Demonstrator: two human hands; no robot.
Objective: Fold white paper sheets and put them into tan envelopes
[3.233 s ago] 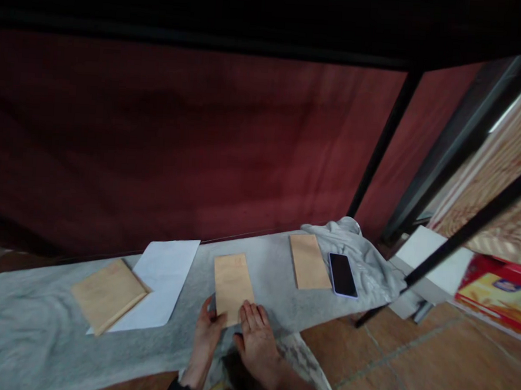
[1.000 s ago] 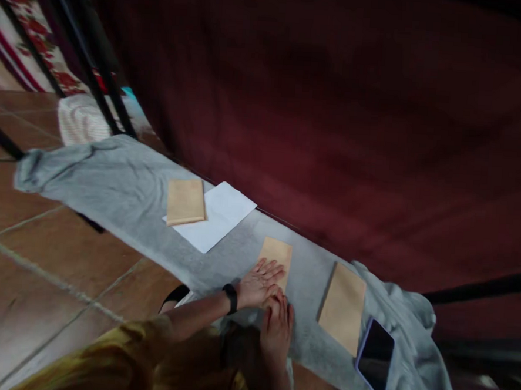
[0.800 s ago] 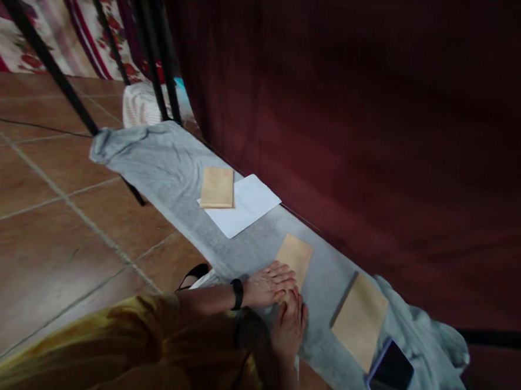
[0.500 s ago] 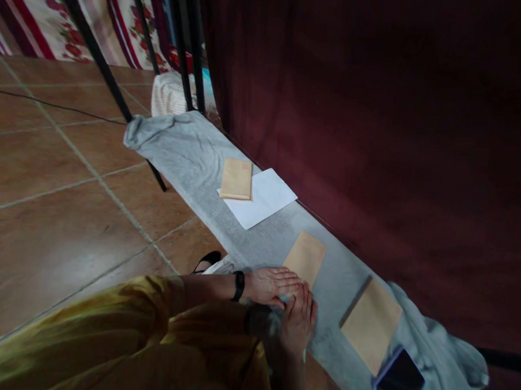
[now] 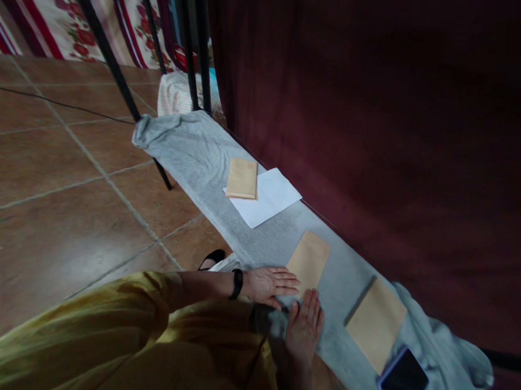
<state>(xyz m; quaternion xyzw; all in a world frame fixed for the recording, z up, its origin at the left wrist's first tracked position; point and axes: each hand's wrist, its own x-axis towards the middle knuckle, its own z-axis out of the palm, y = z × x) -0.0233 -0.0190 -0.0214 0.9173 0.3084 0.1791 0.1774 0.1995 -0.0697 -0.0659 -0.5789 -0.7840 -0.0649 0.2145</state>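
Observation:
A brown paper envelope (image 5: 310,256) lies flat on the grey cloth in front of me. My left hand (image 5: 271,283), with a black band on the wrist, rests palm down with its fingers stretched over the envelope's near left corner. My right hand (image 5: 305,326) lies flat beside it, its fingertips touching the envelope's near end. Neither hand grips anything. To the right lies a thicker stack of brown envelopes (image 5: 377,324). Farther left, another small pile of brown envelopes (image 5: 242,178) sits partly on white paper (image 5: 266,200).
A phone (image 5: 403,381) in a purple case lies at the near right, by bunched cloth (image 5: 447,353). The narrow bench (image 5: 192,149) is draped in grey cloth. A dark red curtain (image 5: 357,118) hangs along its far side. Black metal poles (image 5: 106,47) rise at the far left end.
My hands have come apart: the right has slid off the left and now lies lower right. The whole view has shifted slightly, and more of the envelope's near end shows.

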